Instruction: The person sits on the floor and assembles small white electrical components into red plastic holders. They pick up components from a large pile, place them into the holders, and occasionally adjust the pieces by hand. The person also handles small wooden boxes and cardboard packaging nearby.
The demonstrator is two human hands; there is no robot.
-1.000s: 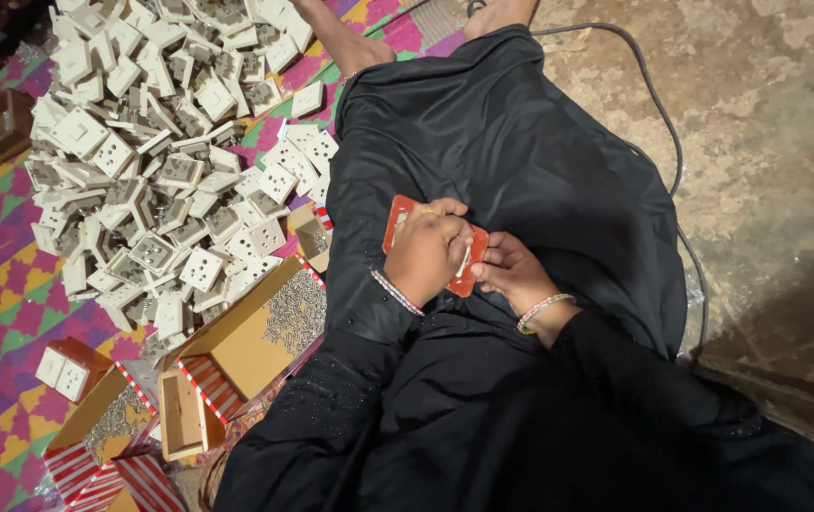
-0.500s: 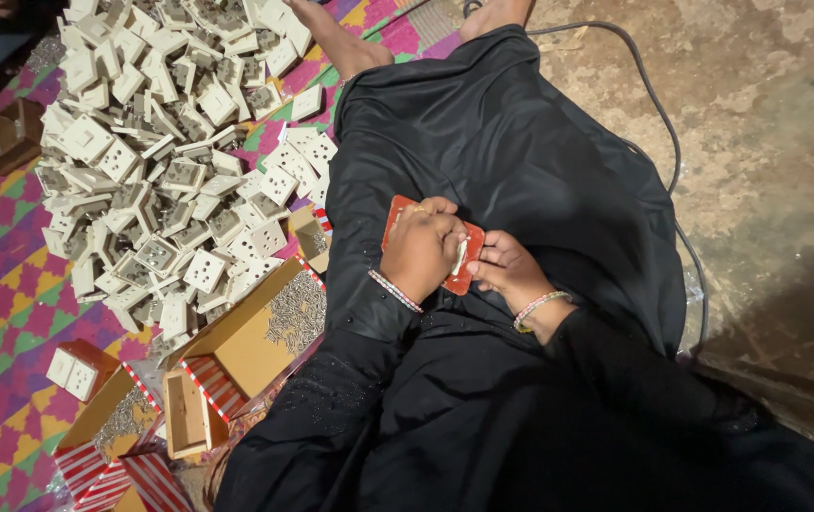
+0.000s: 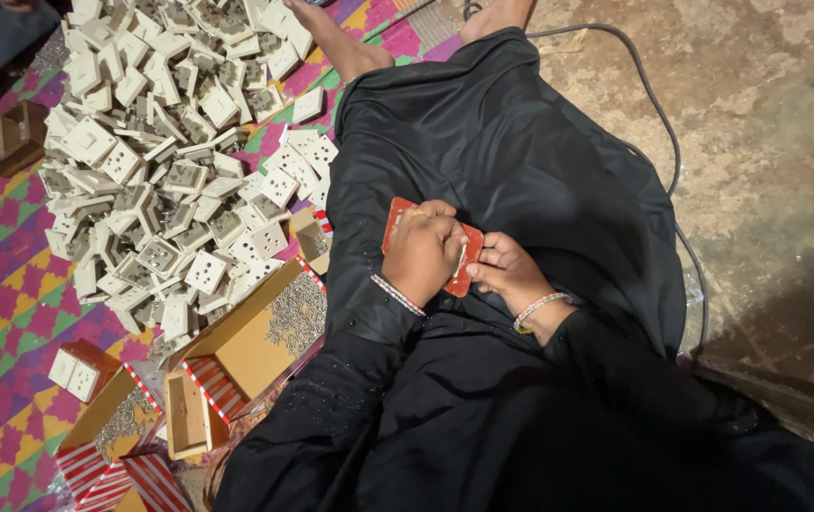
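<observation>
I sit on the floor in black clothing, both hands over my lap. My left hand grips a flat red carton from above, covering most of it. My right hand pinches the carton's right edge, where a pale strip shows between the fingers. Both wrists wear bead bracelets. What is inside the carton is hidden.
A big heap of white socket parts lies on the coloured mat to my left. Open cardboard boxes with small screws and red-striped cartons stand by my left knee. A grey cable runs over the bare floor on the right.
Both hands have stayed on the red carton, with small shifts of the fingers along its right edge. The view has drifted slightly.
</observation>
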